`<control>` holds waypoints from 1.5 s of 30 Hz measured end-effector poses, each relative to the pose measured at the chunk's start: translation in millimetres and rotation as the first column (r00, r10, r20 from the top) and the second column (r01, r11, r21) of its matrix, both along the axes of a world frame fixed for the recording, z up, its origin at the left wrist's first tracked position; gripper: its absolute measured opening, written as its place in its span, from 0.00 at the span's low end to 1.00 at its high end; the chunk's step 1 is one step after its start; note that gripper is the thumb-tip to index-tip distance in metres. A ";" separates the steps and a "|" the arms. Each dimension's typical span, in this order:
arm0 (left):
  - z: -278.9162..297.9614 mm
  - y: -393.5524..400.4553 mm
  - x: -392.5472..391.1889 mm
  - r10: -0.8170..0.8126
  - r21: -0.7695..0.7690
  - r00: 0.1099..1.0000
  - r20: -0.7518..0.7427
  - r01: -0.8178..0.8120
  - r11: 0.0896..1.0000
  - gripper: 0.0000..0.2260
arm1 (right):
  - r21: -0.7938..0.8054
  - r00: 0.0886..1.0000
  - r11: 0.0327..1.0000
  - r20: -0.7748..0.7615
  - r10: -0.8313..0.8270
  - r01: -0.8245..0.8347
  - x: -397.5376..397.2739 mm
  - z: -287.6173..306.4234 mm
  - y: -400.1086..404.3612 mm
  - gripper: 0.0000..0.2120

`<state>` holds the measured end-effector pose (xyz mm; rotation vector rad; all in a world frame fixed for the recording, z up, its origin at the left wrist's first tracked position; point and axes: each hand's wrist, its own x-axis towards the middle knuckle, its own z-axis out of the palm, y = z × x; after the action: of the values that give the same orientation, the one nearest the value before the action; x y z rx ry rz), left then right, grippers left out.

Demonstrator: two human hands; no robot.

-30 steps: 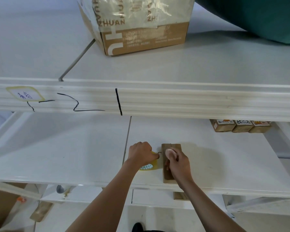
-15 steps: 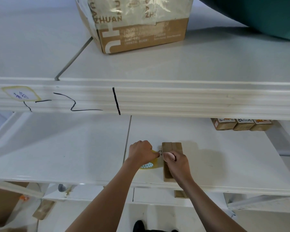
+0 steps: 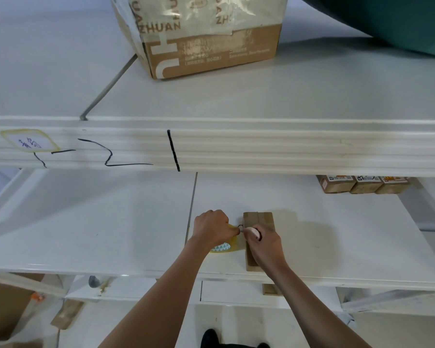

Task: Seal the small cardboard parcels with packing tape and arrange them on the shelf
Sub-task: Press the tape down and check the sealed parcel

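Bright, even light (wide-angle edge bowing)

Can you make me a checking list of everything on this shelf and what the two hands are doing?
Surface: white shelf, another shelf board above it.
Job's things: small brown parcel lying flat; tape roll beside it; three small parcels in a row at the back right.
Clutter: big taped carton on the upper shelf.
Grips: left hand holds the tape roll; right hand grips a small pale tool at the parcel's left edge.
Cables: nothing seen.
Surroundings: teal thing top right; cardboard on the floor.
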<state>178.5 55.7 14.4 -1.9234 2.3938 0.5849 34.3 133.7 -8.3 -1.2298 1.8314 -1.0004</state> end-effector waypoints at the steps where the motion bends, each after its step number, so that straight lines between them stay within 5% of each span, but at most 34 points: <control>1: 0.1 0.3 0.2 0.000 -0.002 1.000 -0.002 0.000 1.000 0.21 | 0.001 1.000 1.000 -0.005 0.003 -0.003 0.0 0.1 -0.3 0.13; 25: 4.7 1.8 0.4 0.015 0.031 1.000 0.010 -0.015 0.999 0.21 | 0.070 0.994 0.994 -0.075 0.084 -0.079 -5.0 -0.5 0.7 0.14; 37: 15.2 -5.4 -4.1 -0.150 0.087 0.988 0.023 0.148 0.985 0.15 | 0.145 0.956 0.980 0.239 -0.168 0.136 -13.6 1.8 3.0 0.13; 45: 24.0 -19.4 -22.8 -0.194 0.360 0.978 0.071 0.156 0.920 0.13 | 0.169 0.894 0.960 0.356 -0.272 0.224 -14.0 0.8 -0.6 0.10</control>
<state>155.7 36.3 38.4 -1.5351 2.1824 0.8139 20.2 133.1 -7.6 -0.6787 1.7366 -1.1517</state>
